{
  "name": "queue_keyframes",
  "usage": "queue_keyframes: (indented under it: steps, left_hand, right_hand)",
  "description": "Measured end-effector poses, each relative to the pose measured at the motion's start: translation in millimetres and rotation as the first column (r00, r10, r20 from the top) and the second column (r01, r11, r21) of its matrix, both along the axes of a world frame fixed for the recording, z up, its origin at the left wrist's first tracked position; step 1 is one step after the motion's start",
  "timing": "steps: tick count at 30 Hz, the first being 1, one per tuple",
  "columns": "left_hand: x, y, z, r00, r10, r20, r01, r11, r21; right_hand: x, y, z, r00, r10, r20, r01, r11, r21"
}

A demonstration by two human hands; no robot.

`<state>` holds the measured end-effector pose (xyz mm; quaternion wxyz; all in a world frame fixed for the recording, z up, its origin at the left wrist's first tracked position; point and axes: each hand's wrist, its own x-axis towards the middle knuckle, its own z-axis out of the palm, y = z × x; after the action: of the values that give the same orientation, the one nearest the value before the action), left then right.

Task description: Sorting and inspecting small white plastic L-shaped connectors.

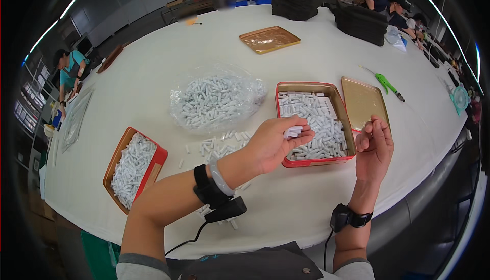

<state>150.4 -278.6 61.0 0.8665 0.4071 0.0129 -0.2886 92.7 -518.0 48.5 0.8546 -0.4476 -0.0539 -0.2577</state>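
My left hand (pixel 270 147) reaches over the near left part of a red rectangular tin (pixel 319 161), palm up. Several short white tubes (pixel 294 131) lie in its curled fingers. The tin is filled with similar white tubes (pixel 324 139), and a white card sticks up among them. By the tin's right edge, my right hand (pixel 375 150) is raised with its fingers bent and pressed together; anything between them is too small to make out. Loose white tubes (pixel 215 150) are scattered on the table beyond my left forearm. My forearm covers some of them.
A clear plastic bag (pixel 255 83) of white tubes sits left of centre, and a second red tin (pixel 159 158) of them stands at left. Gold lids (pixel 367 101) (pixel 270 40), a green-handled tool (pixel 388 83) and black stacks (pixel 360 23) lie farther off. People work at the edges.
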Motion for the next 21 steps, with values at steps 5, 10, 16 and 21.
queue_keyframes:
  steps: [5, 10, 16, 21]
  left_hand:
    - [16, -64, -42, 0.988, 0.023, 0.153, -0.019, 0.999, -0.03]
    - [32, -86, -76, 0.965, -0.014, 0.261, -0.053, 0.967, 0.249]
    - [18, -70, -25, 0.847, -0.333, 0.414, 0.136, 0.889, 0.437]
    - [6, -52, 9, 0.649, -0.543, 0.533, 0.188, 0.793, 0.58]
  right_hand:
    - [-14, -29, -16, 0.996, -0.088, -0.019, 0.087, 0.995, -0.053]
    - [-14, -24, -29, 0.997, -0.073, -0.04, 0.067, 0.988, -0.142]
    - [8, -29, -51, 0.987, -0.096, -0.125, 0.072, 0.981, -0.182]
    - [-1, -14, -30, 0.988, -0.131, -0.082, 0.111, 0.971, -0.21]
